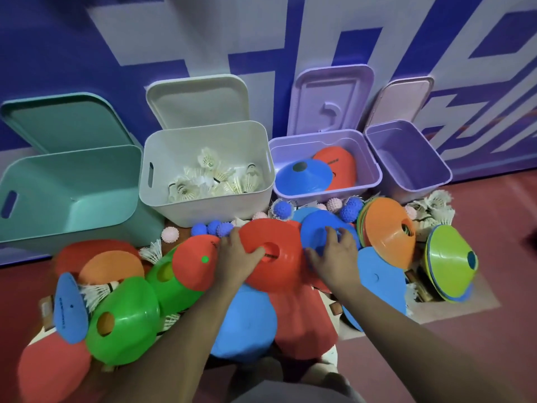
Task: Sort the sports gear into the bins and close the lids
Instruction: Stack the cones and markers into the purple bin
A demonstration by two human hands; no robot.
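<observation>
Biggest risk I can see from here: the pile is a slippery mess, so pulling one cone could drag its neighbours along and send the small spiky blue rubber balls (pixel 216 227) rolling off toward the red floor. The white feather shuttlecocks (pixel 152 251) wedged between the discs could get crushed too.

My left hand (pixel 236 257) is partly closed on the red plastic disc cone (pixel 274 254), with the fingers hooked right at its centre hole and the cone tilted up off the heap. My right hand (pixel 335 257) is spread fairly wide, fingertips resting on the blue plastic disc cone (pixel 322 228) just beside it, not gripping it yet as far as I can tell.

The lilac plastic bin (pixel 374 167) straight ahead already holds a blue and a red cone, so that's the target, I reckon. All four lids are up.
</observation>
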